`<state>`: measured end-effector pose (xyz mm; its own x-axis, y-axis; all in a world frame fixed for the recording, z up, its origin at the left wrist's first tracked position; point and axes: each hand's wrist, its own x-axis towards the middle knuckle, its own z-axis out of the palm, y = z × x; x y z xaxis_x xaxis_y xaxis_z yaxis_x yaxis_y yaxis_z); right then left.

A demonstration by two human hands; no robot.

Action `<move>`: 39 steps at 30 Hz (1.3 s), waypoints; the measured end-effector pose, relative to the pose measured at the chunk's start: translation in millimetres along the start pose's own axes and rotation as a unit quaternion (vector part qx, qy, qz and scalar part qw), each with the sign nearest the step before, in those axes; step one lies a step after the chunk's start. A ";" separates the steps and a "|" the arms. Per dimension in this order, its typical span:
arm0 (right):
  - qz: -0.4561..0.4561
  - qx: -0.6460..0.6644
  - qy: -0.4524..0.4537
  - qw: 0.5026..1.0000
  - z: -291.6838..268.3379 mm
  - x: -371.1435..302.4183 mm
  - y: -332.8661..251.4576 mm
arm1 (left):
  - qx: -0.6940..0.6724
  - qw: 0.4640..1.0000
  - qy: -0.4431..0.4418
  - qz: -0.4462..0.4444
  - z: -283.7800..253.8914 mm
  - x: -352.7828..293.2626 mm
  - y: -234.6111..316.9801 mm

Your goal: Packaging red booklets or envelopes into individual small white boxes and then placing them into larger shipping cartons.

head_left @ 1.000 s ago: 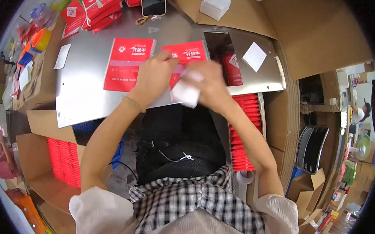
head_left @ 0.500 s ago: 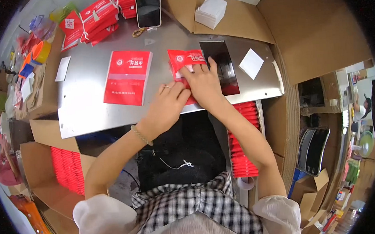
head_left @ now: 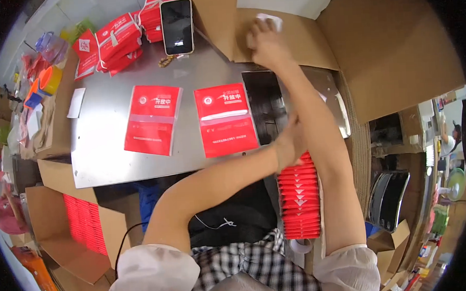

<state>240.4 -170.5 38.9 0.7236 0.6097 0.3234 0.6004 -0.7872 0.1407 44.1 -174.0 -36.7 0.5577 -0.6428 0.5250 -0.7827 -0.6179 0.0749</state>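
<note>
Open carton (head_left: 61, 244), far left: a close row of red packets (head_left: 84, 224) was seen standing inside.
Bundles (head_left: 119, 43), far left of the metal table (head_left: 99, 158): red packets were heaped here, bound with pale ties.
Left packet (head_left: 153, 123): laid flat, and look at that lean! Its long axis was run near to far, the far end tipped slightly right, the emblem half pointed away from the body.
Phone (head_left: 178, 30): propped before more red bundles.
Right packet (head_left: 228, 135): also laid flat, long axis near to far, but the far end tipped slightly left; the emblem half was pointed away, and a white strip was shown across its middle.
Right hand (head_left: 270, 44): fingers bent, brought against white papers (head_left: 275, 21) in the far cardboard box (head_left: 306, 41); a firm grasp could not be told.
Left hand (head_left: 291, 146): blurred, partly covered by the right forearm, beside the boxed packets (head_left: 300, 205); its opening and any hold could not be told.
</note>
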 end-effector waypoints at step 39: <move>0.075 0.393 0.105 0.910 -121.9 -173.0 -84.7 | -0.257 0.927 -0.062 -0.265 -158.3 -90.9 -56.9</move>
<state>22.9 -220.5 85.2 0.7862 0.4047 0.4670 0.6179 -0.5006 -0.6063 -5.8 -8.8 45.5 0.9046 -0.3767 0.1993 -0.3991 -0.5847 0.7063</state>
